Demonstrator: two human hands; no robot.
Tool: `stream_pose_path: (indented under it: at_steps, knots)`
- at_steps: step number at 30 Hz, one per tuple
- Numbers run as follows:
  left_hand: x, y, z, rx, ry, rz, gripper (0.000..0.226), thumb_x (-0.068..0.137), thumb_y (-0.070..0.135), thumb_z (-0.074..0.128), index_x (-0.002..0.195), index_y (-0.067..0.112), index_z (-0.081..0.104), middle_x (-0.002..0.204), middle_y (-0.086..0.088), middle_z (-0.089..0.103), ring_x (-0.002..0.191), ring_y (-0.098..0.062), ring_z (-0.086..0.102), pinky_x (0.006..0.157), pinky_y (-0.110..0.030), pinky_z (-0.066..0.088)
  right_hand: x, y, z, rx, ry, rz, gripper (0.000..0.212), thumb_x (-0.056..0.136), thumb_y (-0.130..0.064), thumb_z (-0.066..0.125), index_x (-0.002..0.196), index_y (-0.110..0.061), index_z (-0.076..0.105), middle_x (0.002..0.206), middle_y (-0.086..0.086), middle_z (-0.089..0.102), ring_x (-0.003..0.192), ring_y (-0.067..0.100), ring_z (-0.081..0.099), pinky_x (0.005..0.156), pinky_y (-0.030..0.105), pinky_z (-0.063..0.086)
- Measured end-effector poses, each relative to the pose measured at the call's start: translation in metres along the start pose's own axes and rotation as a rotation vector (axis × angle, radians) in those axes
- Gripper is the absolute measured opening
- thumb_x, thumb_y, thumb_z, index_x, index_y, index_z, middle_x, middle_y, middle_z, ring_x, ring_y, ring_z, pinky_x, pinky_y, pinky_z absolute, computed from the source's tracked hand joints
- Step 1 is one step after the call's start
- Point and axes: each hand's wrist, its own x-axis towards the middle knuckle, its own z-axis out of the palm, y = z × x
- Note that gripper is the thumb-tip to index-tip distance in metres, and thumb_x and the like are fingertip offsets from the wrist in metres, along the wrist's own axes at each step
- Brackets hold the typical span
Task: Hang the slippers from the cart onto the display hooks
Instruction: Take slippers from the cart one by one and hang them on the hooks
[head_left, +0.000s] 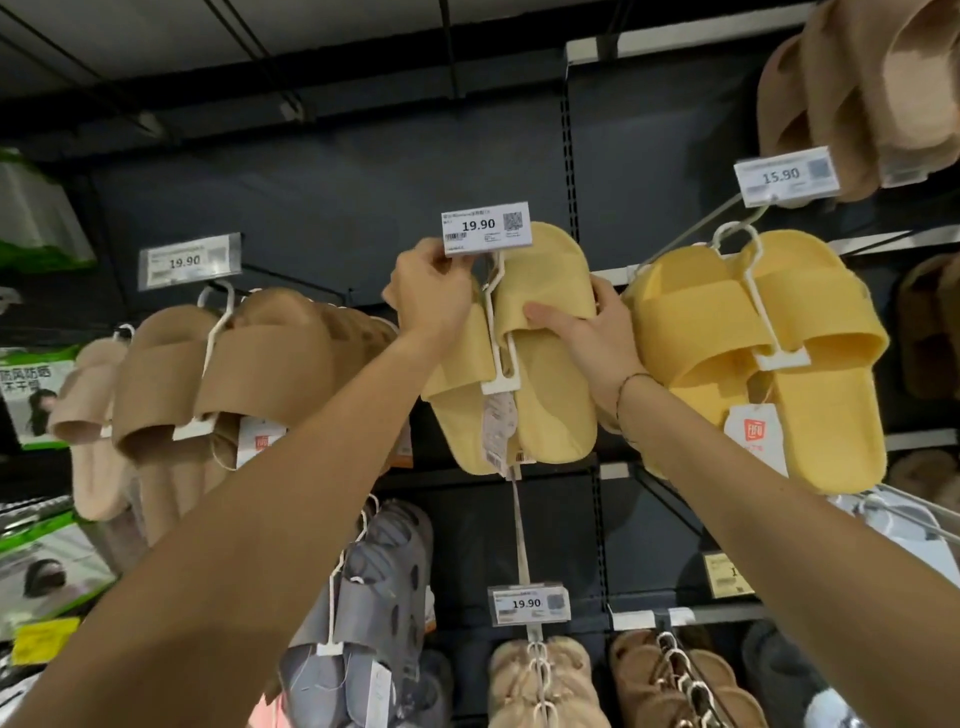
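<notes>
A pale yellow pair of slippers (540, 395) on a white plastic hanger (501, 332) is raised to the middle display hook, just under its 19.90 price tag (485, 228). My left hand (431, 296) pinches the bottom edge of that tag at the hanger's top. My right hand (587, 338) grips the right slipper, its thumb across the strap. The hook's tip is hidden behind the tag and my fingers, so I cannot tell whether the hanger sits on it.
A brighter yellow pair (753, 353) hangs on the hook to the right under a 15.90 tag (784, 176). Tan slippers (218, 374) hang to the left. Grey slippers (374, 613) and beige ones (540, 680) hang on the row below. The cart is out of view.
</notes>
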Motion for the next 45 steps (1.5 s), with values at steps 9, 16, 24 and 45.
stream_pose_path:
  at_steps: [9, 16, 24, 45]
  knots:
    - [0.020, -0.053, 0.048, 0.129, -0.028, -0.148, 0.018, 0.095, 0.043, 0.065, 0.095, 0.032, 0.079, 0.100, 0.010, 0.076, 0.101, -0.015, 0.067, 0.104, -0.041, 0.045, 0.049, 0.059, 0.024, -0.020, -0.001, 0.163, 0.105, 0.060, -0.061, 0.083, 0.147, -0.028, 0.034, 0.129, -0.004, 0.056, 0.115, 0.021, 0.057, 0.103, 0.051, 0.047]
    - [-0.019, -0.112, 0.066, 0.535, -0.343, 0.043, 0.063, 0.105, 0.041, 0.040, 0.162, 0.026, 0.015, 0.171, -0.003, 0.004, 0.157, -0.024, -0.002, 0.127, -0.049, 0.004, 0.060, 0.108, 0.032, -0.135, 0.001, 0.248, 0.086, 0.089, -0.068, 0.050, 0.158, -0.031, 0.014, 0.157, 0.001, 0.034, 0.139, 0.027, 0.038, 0.114, 0.049, 0.035]
    - [-0.079, -0.086, 0.020, 0.684, -0.569, -0.096, 0.075, 0.100, 0.035, 0.048, 0.162, 0.021, 0.007, 0.169, -0.008, 0.002, 0.153, -0.035, 0.012, 0.118, -0.062, 0.024, 0.015, 0.114, 0.021, -0.814, -0.053, 0.211, 0.075, 0.091, -0.056, 0.036, 0.153, -0.016, 0.019, 0.139, 0.018, 0.047, 0.120, 0.038, 0.051, 0.099, 0.049, 0.047]
    - [-0.322, 0.107, 0.055, 0.610, -1.499, -0.195, 0.029, 0.100, 0.034, 0.054, 0.098, 0.009, 0.068, 0.088, -0.003, 0.073, 0.063, -0.013, 0.066, 0.042, -0.020, 0.045, -0.195, 0.013, -0.220, -1.359, -0.687, 0.971, 0.038, 0.091, -0.042, 0.054, 0.103, -0.007, 0.066, 0.099, 0.012, 0.072, 0.082, 0.026, 0.074, 0.060, 0.035, 0.063]
